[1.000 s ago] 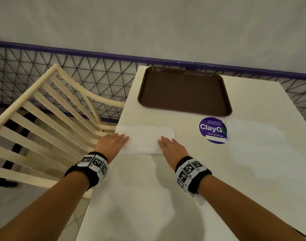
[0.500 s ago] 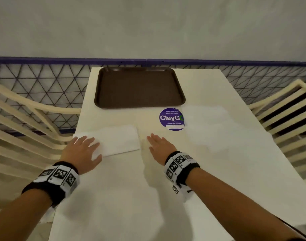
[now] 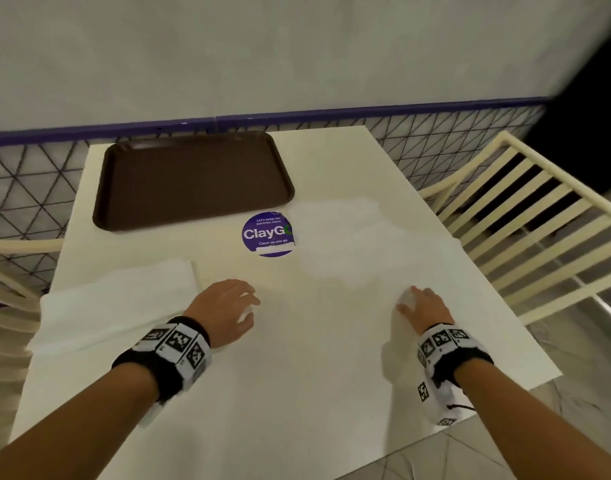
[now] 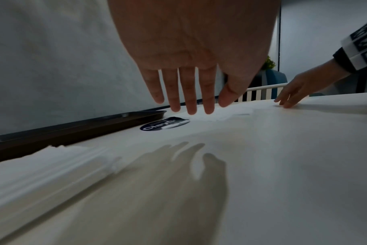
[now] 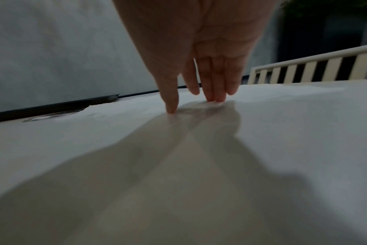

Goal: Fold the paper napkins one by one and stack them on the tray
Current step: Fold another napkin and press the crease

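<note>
While the brown tray [image 3: 193, 181] at the table's [image 3: 297, 393] far left corner carries no napkin, one folded napkin [image 3: 117, 299] lies at the left edge. Unfolded napkins [image 3: 359, 251], spread flat, right of the round sticker [image 3: 267, 233], toward the right edge. Left hand [image 3: 224, 308]: fingers straight, together, hovering above the table, holding nothing. Right hand [image 3: 423, 310]: fingertips [image 5: 215, 99] pressing flat paper near the right edge, nothing pinched. Step judged: drawing the next sheet. Recommended handling: slide only the top sheet, light pressure, square its edges before creasing.
</note>
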The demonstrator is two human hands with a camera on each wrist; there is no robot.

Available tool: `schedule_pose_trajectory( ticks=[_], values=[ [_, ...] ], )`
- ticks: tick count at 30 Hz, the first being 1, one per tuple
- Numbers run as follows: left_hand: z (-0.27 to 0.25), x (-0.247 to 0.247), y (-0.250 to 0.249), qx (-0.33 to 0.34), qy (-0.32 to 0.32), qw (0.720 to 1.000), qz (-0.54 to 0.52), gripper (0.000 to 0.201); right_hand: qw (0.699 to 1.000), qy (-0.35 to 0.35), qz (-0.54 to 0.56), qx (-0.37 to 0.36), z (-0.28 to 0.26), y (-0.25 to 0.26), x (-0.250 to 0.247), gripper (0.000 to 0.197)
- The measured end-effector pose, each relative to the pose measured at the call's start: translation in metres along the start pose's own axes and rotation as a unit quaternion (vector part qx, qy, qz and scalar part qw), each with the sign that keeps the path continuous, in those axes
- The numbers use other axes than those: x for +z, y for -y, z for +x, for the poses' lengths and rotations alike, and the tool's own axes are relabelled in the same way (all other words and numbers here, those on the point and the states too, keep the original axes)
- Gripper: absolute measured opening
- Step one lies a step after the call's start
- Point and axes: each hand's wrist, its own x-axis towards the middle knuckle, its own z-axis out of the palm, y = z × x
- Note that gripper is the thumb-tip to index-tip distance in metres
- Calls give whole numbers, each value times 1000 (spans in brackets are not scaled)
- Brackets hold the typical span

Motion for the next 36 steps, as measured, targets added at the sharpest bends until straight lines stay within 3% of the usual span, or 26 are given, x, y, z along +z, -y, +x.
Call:
schedule_pose_trajectory(
  ticks=[2,7,8,10,13,16,17,19,21,25,30,32,36],
  values=[
    [7,5,-9,14,12,1000,6,36,998,-33,-38,-37,-3,-2,5,37],
    [21,9,-30,26,47,999,-9,23,977,-96,-118,-152,-12,11,14,26],
    [23,10,-36,22,40,999,-8,33,966,-124,-118,-191,-15,18,13,19],
    [29,9,-43,4,32,999,-24,61,952,-128,-121,-250,-21,32,16,31],
    [29,7,-55,1,36,998,-50,79,923,-109,-108,-353,-37,61,23,36],
    [21,12,-55,29,42,999,3,96,877,-101,-89,-461,-60,92,31,33],
    [17,16,-53,32,43,999,3,92,865,-96,-68,-488,-65,98,37,31],
    [6,17,-49,55,73,996,11,62,840,-80,-43,-534,-76,109,44,26],
    [-9,17,-46,32,89,995,-19,30,843,-32,-36,-535,-86,117,45,21],
    [-50,25,-37,-111,143,977,-108,34,883,95,-83,-453,-95,118,46,38],
    [-92,17,-29,-182,129,957,-184,7,885,115,-103,-439,-93,100,53,60],
    [-102,13,-30,-218,138,948,-187,18,887,134,-93,-432,-89,94,51,54],
    [-106,9,-28,-272,128,926,-226,12,903,160,-49,-396,-85,95,38,43]
  ],
)
